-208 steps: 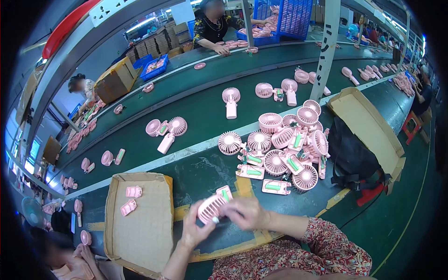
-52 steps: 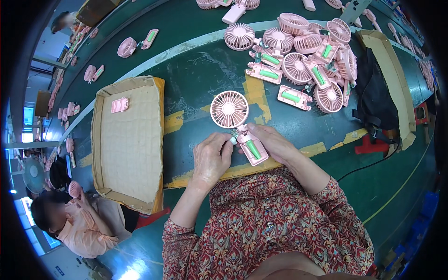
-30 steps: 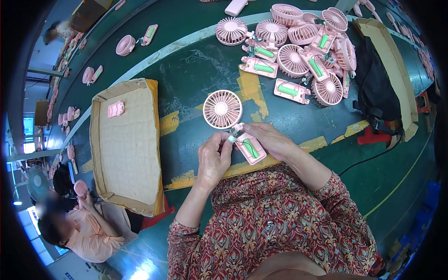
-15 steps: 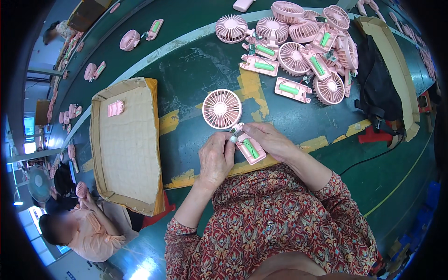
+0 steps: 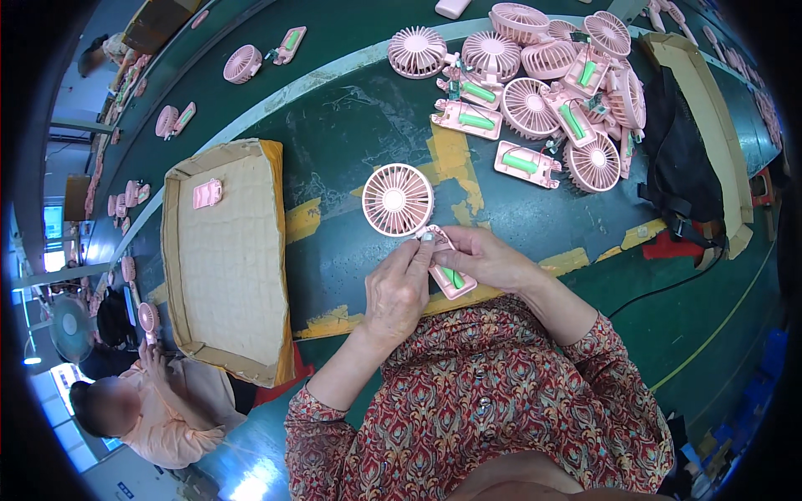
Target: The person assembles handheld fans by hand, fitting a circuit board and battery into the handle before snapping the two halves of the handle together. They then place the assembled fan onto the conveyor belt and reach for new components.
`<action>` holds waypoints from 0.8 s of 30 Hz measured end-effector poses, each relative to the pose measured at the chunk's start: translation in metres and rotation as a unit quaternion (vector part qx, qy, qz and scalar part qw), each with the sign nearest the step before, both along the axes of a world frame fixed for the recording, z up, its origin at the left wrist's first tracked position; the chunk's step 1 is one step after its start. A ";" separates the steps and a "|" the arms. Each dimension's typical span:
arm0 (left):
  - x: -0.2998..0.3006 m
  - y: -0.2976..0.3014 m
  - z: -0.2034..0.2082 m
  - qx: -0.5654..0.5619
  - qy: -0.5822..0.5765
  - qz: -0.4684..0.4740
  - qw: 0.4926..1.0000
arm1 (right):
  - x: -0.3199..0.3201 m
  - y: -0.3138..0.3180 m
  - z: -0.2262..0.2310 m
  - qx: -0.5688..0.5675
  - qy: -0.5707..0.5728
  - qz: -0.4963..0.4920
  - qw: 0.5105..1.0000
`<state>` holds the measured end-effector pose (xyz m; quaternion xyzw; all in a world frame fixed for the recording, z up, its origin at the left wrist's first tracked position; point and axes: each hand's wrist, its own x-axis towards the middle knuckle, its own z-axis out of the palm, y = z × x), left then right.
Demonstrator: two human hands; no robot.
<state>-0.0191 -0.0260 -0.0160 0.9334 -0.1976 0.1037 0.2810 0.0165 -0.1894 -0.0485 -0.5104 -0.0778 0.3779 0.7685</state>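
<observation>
A pink handheld fan lies in front of me, its round slatted head (image 5: 398,200) flat on the table and its opened handle (image 5: 454,288) toward my body. Inside the handle a green battery cell (image 5: 451,277) shows. My left hand (image 5: 398,288) pinches the neck end of the handle with thumb and forefinger. From the other side my right hand (image 5: 489,257) grips the handle, its fingers bent over the upper part. The small parts under the fingertips are hidden.
Several unfinished pink fans (image 5: 535,108) are heaped at the far right. A shallow cardboard tray (image 5: 230,275) holding one pink piece (image 5: 208,193) stands at left. Beyond runs a green conveyor belt (image 5: 334,42) with scattered fans. A black bag (image 5: 677,142) lies right; a co-worker (image 5: 159,409) sits lower left.
My left fingers have moved up over the neck of the handle, and my right fingers have curled over its upper part. Fans on the belt have shifted slightly right. The co-worker's fan has turned.
</observation>
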 end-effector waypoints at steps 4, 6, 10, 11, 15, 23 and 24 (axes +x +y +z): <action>0.001 -0.004 0.003 0.032 -0.001 -0.005 0.999 | 0.000 0.000 0.002 -0.035 0.004 -0.002 0.999; 0.002 -0.004 0.004 0.039 0.002 -0.007 0.999 | 0.000 0.000 0.003 -0.040 0.006 -0.002 0.999; 0.002 -0.004 0.005 0.073 0.018 -0.037 0.996 | -0.005 0.003 -0.004 -0.059 -0.015 -0.025 0.998; 0.003 -0.004 0.005 0.073 0.020 -0.036 0.997 | -0.006 0.003 -0.007 -0.085 -0.047 -0.032 0.995; 0.002 -0.003 0.005 0.069 0.030 -0.047 0.996 | -0.004 0.000 -0.010 -0.147 -0.115 0.000 0.982; 0.007 0.001 0.004 -0.001 0.045 -0.032 0.998 | 0.004 -0.002 0.004 -0.093 -0.097 -0.004 0.991; 0.007 0.001 0.005 -0.008 0.052 -0.025 0.998 | 0.004 -0.001 0.002 -0.093 -0.102 -0.002 0.990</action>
